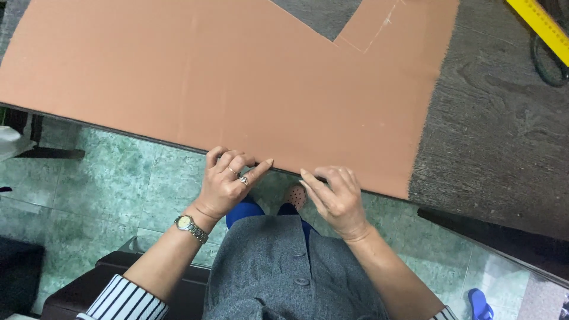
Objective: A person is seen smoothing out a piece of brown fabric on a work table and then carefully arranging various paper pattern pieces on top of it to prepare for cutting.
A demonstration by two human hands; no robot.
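While two hands, left (224, 184) and right (335, 198), pinch one fabric sheet (237, 77) edge, one ruler (542, 26) lies apart.

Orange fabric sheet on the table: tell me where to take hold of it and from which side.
Grip the orange fabric sheet by its near straight edge, coming from the side where the person stands. That edge lies along the table rim, so fingers could probably pinch it from above and below. The left hand and right hand already rest there.
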